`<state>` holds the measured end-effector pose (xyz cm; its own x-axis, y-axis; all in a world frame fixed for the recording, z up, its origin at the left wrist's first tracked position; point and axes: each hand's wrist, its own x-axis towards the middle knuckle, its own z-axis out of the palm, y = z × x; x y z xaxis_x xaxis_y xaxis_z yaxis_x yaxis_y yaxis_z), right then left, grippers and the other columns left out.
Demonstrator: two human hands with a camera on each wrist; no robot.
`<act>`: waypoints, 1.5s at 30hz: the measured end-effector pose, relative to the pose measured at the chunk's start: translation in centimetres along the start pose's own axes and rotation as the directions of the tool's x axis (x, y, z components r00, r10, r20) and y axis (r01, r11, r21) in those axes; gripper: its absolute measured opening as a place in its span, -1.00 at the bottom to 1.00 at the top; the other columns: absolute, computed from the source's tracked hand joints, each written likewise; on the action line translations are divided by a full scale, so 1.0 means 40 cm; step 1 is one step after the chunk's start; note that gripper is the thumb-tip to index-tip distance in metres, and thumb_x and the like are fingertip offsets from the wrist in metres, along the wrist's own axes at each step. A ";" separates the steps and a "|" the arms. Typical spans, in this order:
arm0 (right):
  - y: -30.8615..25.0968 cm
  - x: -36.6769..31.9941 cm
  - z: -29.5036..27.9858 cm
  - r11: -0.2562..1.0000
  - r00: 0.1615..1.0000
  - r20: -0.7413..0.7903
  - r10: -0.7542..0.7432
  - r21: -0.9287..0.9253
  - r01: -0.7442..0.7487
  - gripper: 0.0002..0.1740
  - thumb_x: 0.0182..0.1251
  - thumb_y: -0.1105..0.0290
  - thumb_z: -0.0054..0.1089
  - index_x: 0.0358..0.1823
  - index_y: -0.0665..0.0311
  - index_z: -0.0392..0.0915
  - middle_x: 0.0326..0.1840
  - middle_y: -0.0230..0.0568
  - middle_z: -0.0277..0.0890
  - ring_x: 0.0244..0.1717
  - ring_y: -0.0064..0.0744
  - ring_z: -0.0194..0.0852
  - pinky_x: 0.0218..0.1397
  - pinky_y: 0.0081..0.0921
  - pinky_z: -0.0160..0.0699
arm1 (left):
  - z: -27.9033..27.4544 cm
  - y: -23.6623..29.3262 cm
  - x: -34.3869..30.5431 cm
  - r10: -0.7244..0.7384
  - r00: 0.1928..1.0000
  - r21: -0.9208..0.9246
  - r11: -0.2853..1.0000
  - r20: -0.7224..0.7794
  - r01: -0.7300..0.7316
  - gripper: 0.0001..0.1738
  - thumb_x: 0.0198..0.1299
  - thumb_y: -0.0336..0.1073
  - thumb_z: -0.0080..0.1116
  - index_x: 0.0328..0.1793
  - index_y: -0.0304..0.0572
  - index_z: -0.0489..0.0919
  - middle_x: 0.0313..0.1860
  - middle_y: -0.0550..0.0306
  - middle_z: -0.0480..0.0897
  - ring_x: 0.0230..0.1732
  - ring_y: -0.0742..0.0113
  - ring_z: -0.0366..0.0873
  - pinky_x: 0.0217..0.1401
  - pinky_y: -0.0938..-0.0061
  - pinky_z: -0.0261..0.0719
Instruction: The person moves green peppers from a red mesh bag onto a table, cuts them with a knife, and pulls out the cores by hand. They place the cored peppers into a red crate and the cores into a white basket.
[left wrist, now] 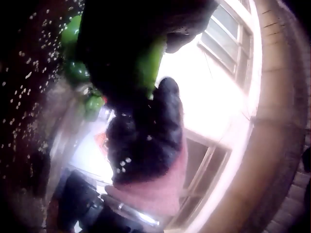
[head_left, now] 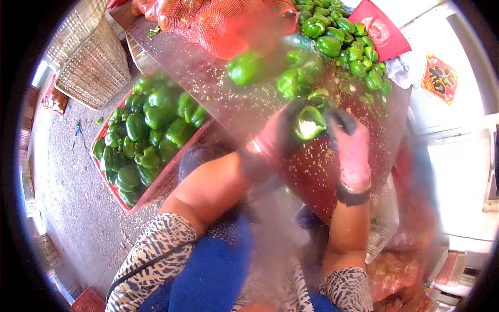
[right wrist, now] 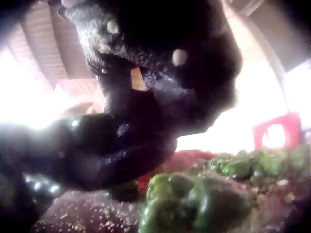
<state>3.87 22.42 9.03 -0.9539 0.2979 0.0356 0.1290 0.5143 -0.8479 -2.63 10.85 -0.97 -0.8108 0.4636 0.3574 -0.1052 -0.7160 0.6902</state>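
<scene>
My left hand (head_left: 278, 132), in a pink glove with black fingers, grips a green bell pepper (head_left: 310, 125) from its left side. The pepper is cut open, and its pale, seedy inside faces up. Close at its right edge is my right hand (head_left: 352, 143), gloved alike, its black fingers curled and nothing showing in them. White seeds stick to this glove in the right wrist view (right wrist: 155, 82). In the left wrist view my left hand (left wrist: 121, 43) is a dark shape over the green pepper (left wrist: 149, 70), the right hand's fingertip (left wrist: 169, 87) just below.
Loose peppers (head_left: 293, 78) lie on the seed-strewn brown table (head_left: 312, 177). Beyond them are a pile of peppers (head_left: 330, 44), a red scoop-like container (head_left: 378, 31) and a red mesh sack (head_left: 208, 23). On the floor at left stands a red crate (head_left: 122, 204) full of peppers, near pale baskets (head_left: 93, 67).
</scene>
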 end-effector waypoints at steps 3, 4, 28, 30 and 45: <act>-0.007 -0.046 -0.029 0.950 0.920 -0.241 -0.311 -0.052 0.307 -0.71 0.20 0.45 0.22 -0.03 0.29 0.61 -0.11 -0.04 0.62 -0.10 -0.26 0.62 0.01 -0.47 0.53 | 0.027 0.023 -0.021 0.125 0.992 0.334 0.933 0.035 -0.130 -0.63 0.27 -0.33 0.08 0.19 -0.20 0.45 0.01 0.01 0.60 0.02 0.18 0.57 0.12 0.35 0.55; -0.027 -0.061 -0.030 0.953 0.953 -0.071 -0.295 -0.097 0.288 -0.67 0.19 0.48 0.22 0.02 0.30 0.57 -0.08 -0.10 0.62 -0.09 -0.32 0.60 0.03 -0.48 0.53 | 0.003 0.032 -0.026 0.210 0.969 0.659 0.712 0.130 -0.243 -0.64 0.25 -0.37 0.08 0.18 -0.19 0.45 -0.01 -0.01 0.60 0.00 0.19 0.58 0.09 0.34 0.56; 0.193 -0.036 -0.096 0.938 0.963 -0.205 -0.173 -0.334 0.097 -0.53 0.29 0.20 0.20 0.16 0.27 0.47 -0.09 -0.11 0.62 -0.15 -0.29 0.61 -0.08 -0.39 0.56 | -0.004 0.028 -0.019 -0.297 0.951 -0.466 0.856 -0.090 0.223 -0.47 0.36 -0.06 0.03 0.29 -0.28 0.40 -0.03 0.07 0.63 -0.14 0.35 0.60 -0.12 0.49 0.60; 0.121 -0.079 -0.027 0.900 0.965 -0.003 -0.262 -0.363 0.243 -0.60 0.37 0.26 0.06 0.15 0.32 0.47 -0.06 -0.14 0.59 -0.12 -0.32 0.58 -0.06 -0.39 0.54 | 0.002 0.060 -0.040 -0.169 0.965 0.115 0.974 -0.200 0.194 -0.55 0.34 -0.16 0.07 0.25 -0.24 0.43 -0.04 0.11 0.61 -0.15 0.39 0.57 -0.10 0.48 0.60; -0.024 -0.101 0.032 0.933 0.953 -0.137 -0.269 -0.282 0.223 -0.68 0.39 0.24 0.05 -0.07 0.38 0.56 -0.21 -0.18 0.58 -0.25 -0.36 0.53 -0.18 -0.43 0.51 | -0.164 0.345 -0.014 0.246 0.829 -0.193 0.903 -0.502 -0.385 -0.66 0.06 -0.54 0.17 0.03 -0.27 0.57 -0.27 0.14 0.65 -0.32 0.40 0.60 -0.29 0.51 0.60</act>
<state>7.26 19.68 9.03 -0.9071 0.2557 0.3345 -0.0161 0.7728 -0.6344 -7.42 -2.70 4.23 -0.9872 -0.0537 0.1503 0.1058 -0.9253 0.3641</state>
